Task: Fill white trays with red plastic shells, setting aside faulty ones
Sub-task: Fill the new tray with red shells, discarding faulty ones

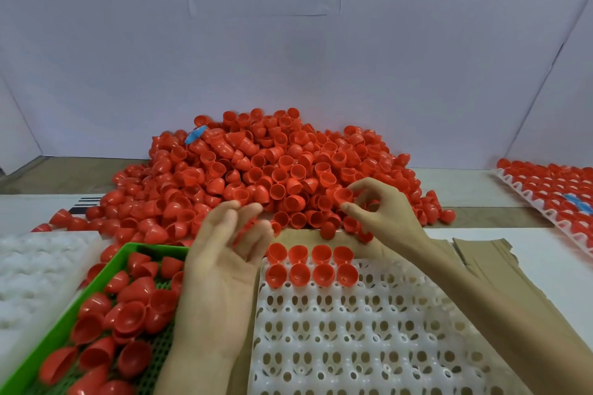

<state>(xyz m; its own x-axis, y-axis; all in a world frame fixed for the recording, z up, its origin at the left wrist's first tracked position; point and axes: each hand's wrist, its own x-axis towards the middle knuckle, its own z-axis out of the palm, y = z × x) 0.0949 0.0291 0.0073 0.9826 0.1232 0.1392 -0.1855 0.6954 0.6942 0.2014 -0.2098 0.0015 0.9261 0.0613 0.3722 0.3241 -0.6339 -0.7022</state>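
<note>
So my right hand (382,212) has a pinch grip on one red shell (342,194) at the front of the big pile (256,170). My left hand (224,253) hangs open, palm up, grip empty, beside the white tray (369,330), which has eight shells (313,266) seated along its far edge. Rejects sit in the green bin (57,333).

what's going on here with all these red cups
A person is sorting red plastic shells from a big pile into a white tray. The right hand pinches one shell at the pile's edge. The left hand hangs open, palm up, between the tray and a green basket that holds loose shells, probably the rejects. The tray has eight shells seated in two rows of four at its far edge; the rest is empty. Another filled tray lies far right.
</note>
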